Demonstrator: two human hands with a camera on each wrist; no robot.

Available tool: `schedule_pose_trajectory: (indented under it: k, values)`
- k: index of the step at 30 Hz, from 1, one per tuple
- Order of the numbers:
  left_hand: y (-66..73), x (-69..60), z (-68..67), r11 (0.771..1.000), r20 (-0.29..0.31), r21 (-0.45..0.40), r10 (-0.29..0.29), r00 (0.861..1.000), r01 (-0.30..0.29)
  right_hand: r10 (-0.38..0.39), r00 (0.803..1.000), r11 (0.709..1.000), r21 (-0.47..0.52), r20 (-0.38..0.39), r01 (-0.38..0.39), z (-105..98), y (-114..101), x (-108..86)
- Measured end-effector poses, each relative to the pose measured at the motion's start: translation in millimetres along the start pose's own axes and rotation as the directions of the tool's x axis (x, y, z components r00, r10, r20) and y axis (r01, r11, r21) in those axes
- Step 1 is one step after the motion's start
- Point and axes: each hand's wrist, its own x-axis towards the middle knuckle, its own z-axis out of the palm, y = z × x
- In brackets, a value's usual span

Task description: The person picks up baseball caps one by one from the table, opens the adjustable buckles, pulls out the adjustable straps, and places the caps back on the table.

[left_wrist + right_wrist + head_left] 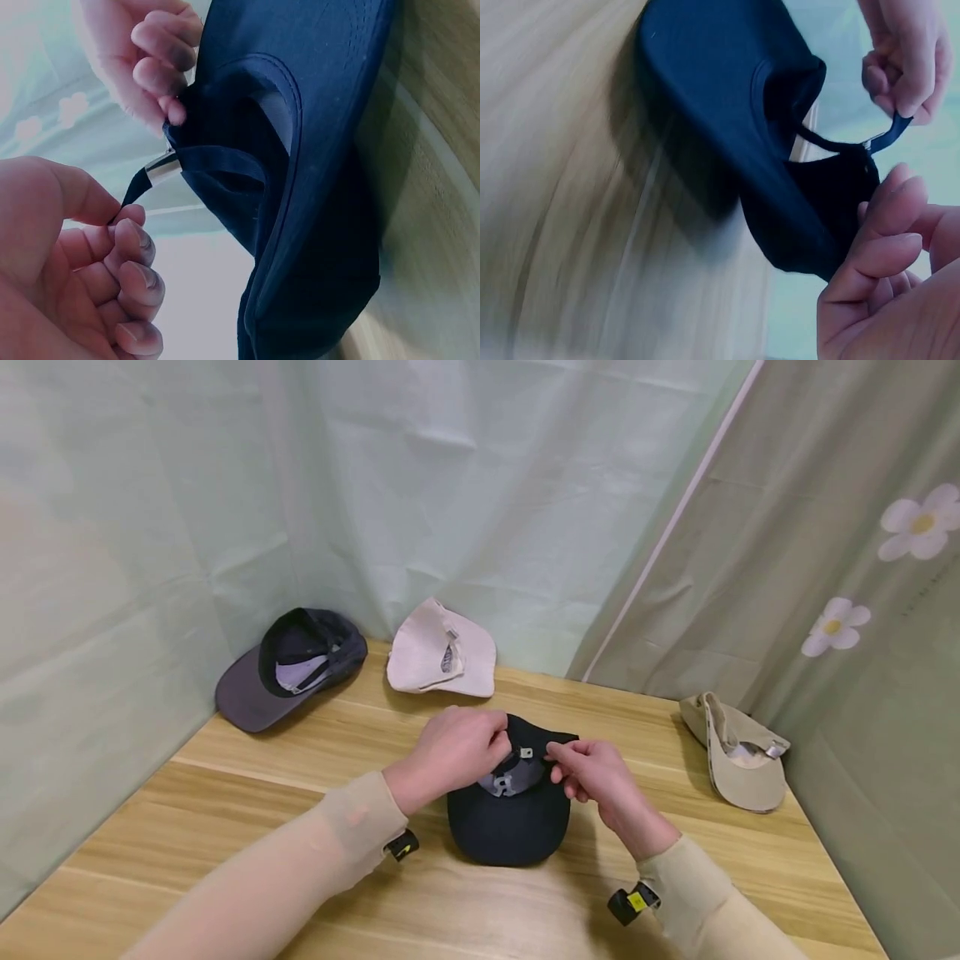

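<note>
head: bright, even light; pale glare on tabletop; soft shadow right of black cap | left wrist: bluish cast; curtain washed out | right wrist: bluish cast; tabletop grain softly blurred; diffuse shadow beside black cap

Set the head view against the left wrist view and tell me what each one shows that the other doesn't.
Only the head view: a gray cap, a pale cap and a beige cap.

Only the left wrist view: the strap's loose end, plainly pinched by the left hand.

Both: the black cap, its buckle, both hands, the right hand at the cap's edge.
</note>
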Motion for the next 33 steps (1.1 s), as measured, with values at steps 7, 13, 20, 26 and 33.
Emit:
schedule_pose_trajectory:
  k: [7,13,20,26,33]
  values:
    - [1.1,1.0,-5.1,1.000,-0.018,-0.015,0.004,1.000,-0.005,-0.197,0.973,0.941,-0.302,-0.123,0.153,-3.6,1.8,-2.9]
    - [2.4,2.2,-6.4,1.000,-0.027,-0.009,0.015,1.000,-0.015,-0.565,0.805,0.665,-0.678,-0.182,0.313,-3.7,5.9,-4.4]
    - [2.8,3.7,-8.2,1.000,-0.036,0.009,0.028,0.999,-0.028,-0.795,0.601,0.320,-0.784,0.083,0.532,-1.9,9.7,1.0]
    - [3.7,5.3,-9.4,0.999,-0.042,0.020,0.031,0.999,-0.030,-0.832,0.527,0.166,-0.826,0.177,0.539,1.8,11.0,5.6]
    - [5.1,7.3,-10.9,1.000,-0.047,0.017,0.025,0.999,-0.024,-0.853,0.487,0.128,-0.829,0.188,0.544,3.7,10.0,8.8]
